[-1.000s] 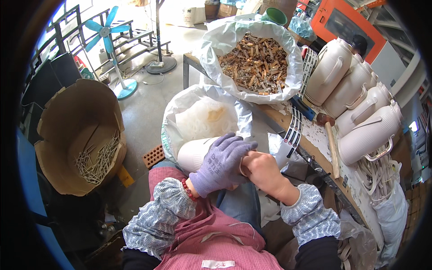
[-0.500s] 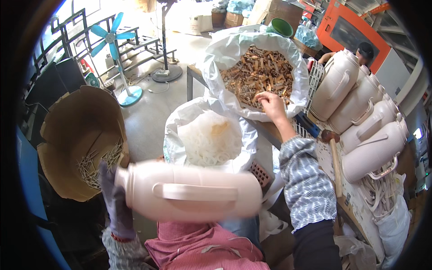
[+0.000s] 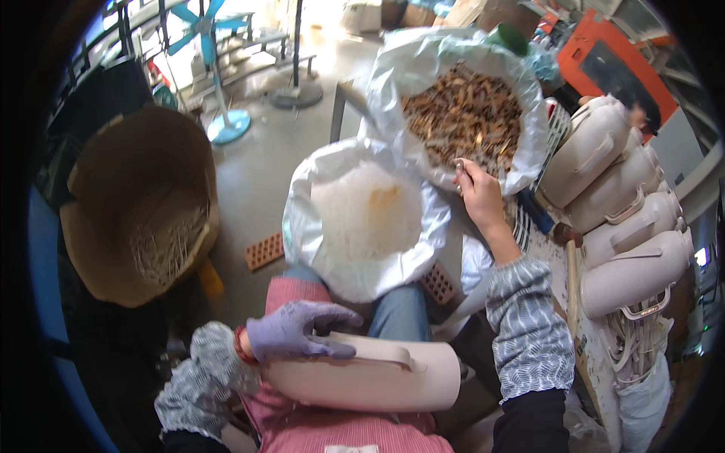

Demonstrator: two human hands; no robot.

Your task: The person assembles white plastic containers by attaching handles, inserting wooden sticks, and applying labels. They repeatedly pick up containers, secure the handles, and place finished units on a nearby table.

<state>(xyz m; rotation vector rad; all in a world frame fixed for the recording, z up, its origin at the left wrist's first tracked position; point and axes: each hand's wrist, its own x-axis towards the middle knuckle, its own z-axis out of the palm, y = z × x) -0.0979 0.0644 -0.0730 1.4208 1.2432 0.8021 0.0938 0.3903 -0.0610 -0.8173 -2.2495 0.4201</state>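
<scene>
A pale pink thermos jug [image 3: 377,381] lies sideways across my lap, its handle uppermost. My left hand [image 3: 298,331], in a lavender glove, grips it from above near the handle's left end, thumb and fingers on either side. Bare, my right hand [image 3: 481,192] is closed in a pinch at the near edge of a white bag [image 3: 532,155] full of small brown pieces [image 3: 464,113]. A tiny thing shows at those fingertips, too small to make out. Closer to my knees stands another white bag [image 3: 302,226] holding translucent whitish pieces [image 3: 362,208].
Several pale jugs [image 3: 634,287] line the bench at right, beside a wooden-handled hammer [image 3: 572,279]. A cardboard bin [image 3: 83,249] with thin sticks stands at left. Red perforated bricks [image 3: 264,251] lie on the floor. Behind are a blue fan [image 3: 204,26] and a person [image 3: 638,117].
The jug has come down onto my lap, and my left hand has shifted from its neck end onto its body near the handle. My right hand has drawn back to the brown-piece bag's near edge.
</scene>
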